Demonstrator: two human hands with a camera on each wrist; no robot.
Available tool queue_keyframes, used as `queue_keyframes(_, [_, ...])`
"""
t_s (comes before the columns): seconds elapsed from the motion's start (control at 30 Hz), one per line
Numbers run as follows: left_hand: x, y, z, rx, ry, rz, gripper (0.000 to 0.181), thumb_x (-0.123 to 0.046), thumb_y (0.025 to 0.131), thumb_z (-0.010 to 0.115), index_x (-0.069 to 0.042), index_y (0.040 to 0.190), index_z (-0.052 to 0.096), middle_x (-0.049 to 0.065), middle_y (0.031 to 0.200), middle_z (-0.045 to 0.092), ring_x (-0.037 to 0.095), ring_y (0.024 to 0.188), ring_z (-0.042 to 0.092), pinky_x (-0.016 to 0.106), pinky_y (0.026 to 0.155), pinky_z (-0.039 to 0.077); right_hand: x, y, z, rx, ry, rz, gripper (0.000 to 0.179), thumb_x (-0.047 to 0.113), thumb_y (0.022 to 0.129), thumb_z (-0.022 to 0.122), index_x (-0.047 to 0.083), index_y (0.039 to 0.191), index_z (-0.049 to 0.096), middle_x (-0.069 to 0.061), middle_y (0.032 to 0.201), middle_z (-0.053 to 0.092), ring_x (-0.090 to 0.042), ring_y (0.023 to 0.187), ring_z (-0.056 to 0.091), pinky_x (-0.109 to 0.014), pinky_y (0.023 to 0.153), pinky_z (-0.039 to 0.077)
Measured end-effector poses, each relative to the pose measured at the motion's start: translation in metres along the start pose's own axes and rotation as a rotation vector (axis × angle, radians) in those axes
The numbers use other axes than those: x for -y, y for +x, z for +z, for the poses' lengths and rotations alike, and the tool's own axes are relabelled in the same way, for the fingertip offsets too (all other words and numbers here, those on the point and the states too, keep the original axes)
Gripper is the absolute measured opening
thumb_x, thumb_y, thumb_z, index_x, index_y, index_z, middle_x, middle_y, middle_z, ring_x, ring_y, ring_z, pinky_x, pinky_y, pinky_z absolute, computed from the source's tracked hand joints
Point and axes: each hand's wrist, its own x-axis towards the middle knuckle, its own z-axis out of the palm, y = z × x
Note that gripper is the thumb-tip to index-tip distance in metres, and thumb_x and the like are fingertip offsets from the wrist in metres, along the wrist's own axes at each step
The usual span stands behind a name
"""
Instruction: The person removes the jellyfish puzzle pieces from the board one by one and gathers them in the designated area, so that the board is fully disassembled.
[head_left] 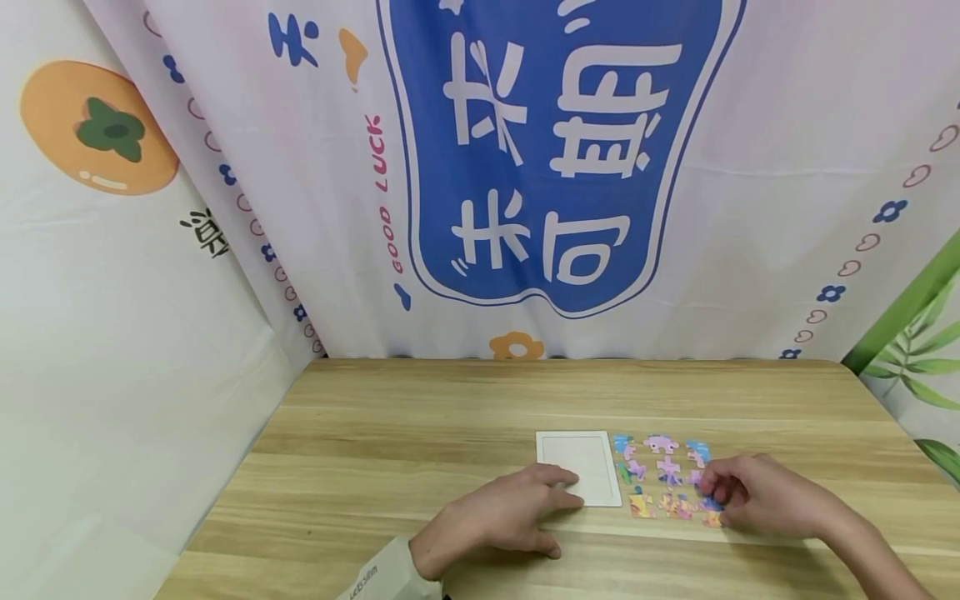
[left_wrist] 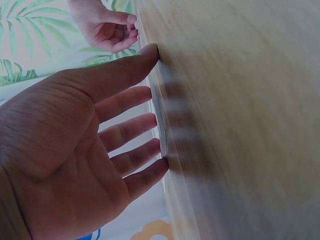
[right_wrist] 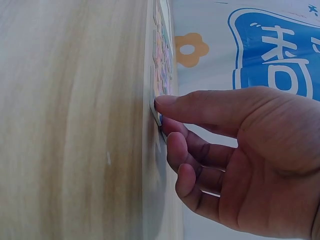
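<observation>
A flat white puzzle tray point(head_left: 573, 458) with a thin inner outline lies on the table. My left hand point(head_left: 513, 510) rests at its near left part, fingers stretched and fingertips on it; the left wrist view shows the fingertips point(left_wrist: 156, 120) along the tray's edge. Right of the tray, colourful jigsaw pieces point(head_left: 669, 471) are spread in loose rows, slightly apart, with pink figures, blue and yellow. At their near right corner my right hand point(head_left: 772, 497) pinches a jigsaw piece point(head_left: 712, 520) between thumb and index finger at its edge. The other right fingers are curled, and part of the right column is hidden behind them.
The wood-grain table point(head_left: 390, 442) reaches back to a hanging cloth point(head_left: 345, 275) with a large blue printed sign. Another white cloth point(head_left: 135, 375) borders the left side, and one with printed green leaves point(head_left: 926, 358) stands at the right.
</observation>
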Motion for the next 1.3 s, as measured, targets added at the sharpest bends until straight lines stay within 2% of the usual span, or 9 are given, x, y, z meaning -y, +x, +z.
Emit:
queue_keyframes(0.3, [0.001, 0.0, -0.001, 0.002, -0.002, -0.001, 0.062, -0.037, 0.091, 0.088, -0.025, 0.148, 0.067, -0.002, 0.164, 0.052, 0.016, 0.154, 0.045, 0.03, 0.12, 0.047, 0.0, 0.001, -0.001, 0.0, 0.002, -0.002, 0.024, -0.002, 0.084, 0.081, 0.008, 0.104, 0.071, 0.004, 0.091, 0.067, 0.004, 0.078, 0.052, -0.022, 0.062, 0.049])
queue_keyframes(0.77, [0.001, 0.001, 0.0, 0.007, 0.013, -0.011, 0.063, -0.04, 0.091, 0.088, -0.027, 0.148, 0.066, -0.004, 0.164, 0.051, 0.014, 0.154, 0.045, 0.03, 0.12, 0.047, 0.0, 0.0, -0.002, -0.029, -0.034, 0.04, 0.018, 0.005, 0.089, 0.081, 0.011, 0.104, 0.072, 0.005, 0.093, 0.069, 0.005, 0.081, 0.055, -0.022, 0.067, 0.052])
queue_keyframes(1.1, [0.006, -0.003, 0.0, -0.026, 0.055, 0.041, 0.054, -0.041, 0.092, 0.086, -0.025, 0.142, 0.071, -0.001, 0.16, 0.056, 0.014, 0.149, 0.051, 0.026, 0.118, 0.048, -0.001, -0.001, -0.001, -0.032, -0.019, 0.044, 0.015, 0.006, 0.091, 0.078, 0.013, 0.102, 0.072, 0.006, 0.091, 0.068, 0.004, 0.081, 0.056, -0.023, 0.067, 0.052])
queue_keyframes(1.23, [0.01, -0.008, -0.005, -0.027, 0.028, 0.006, 0.055, -0.043, 0.095, 0.082, -0.025, 0.145, 0.069, -0.004, 0.162, 0.053, 0.015, 0.151, 0.05, 0.029, 0.118, 0.049, 0.0, -0.003, -0.001, -0.053, -0.025, 0.051, 0.01, 0.011, 0.095, 0.076, 0.012, 0.104, 0.072, 0.006, 0.091, 0.068, 0.004, 0.081, 0.057, -0.023, 0.067, 0.053])
queue_keyframes(1.3, [0.013, -0.012, -0.008, -0.052, 0.019, -0.032, 0.057, -0.045, 0.097, 0.079, -0.025, 0.149, 0.065, -0.004, 0.164, 0.051, 0.017, 0.152, 0.049, 0.033, 0.119, 0.049, 0.002, -0.005, -0.002, -0.092, -0.073, 0.071, 0.012, 0.015, 0.097, 0.076, 0.011, 0.108, 0.073, 0.006, 0.094, 0.07, 0.005, 0.083, 0.057, -0.023, 0.069, 0.054])
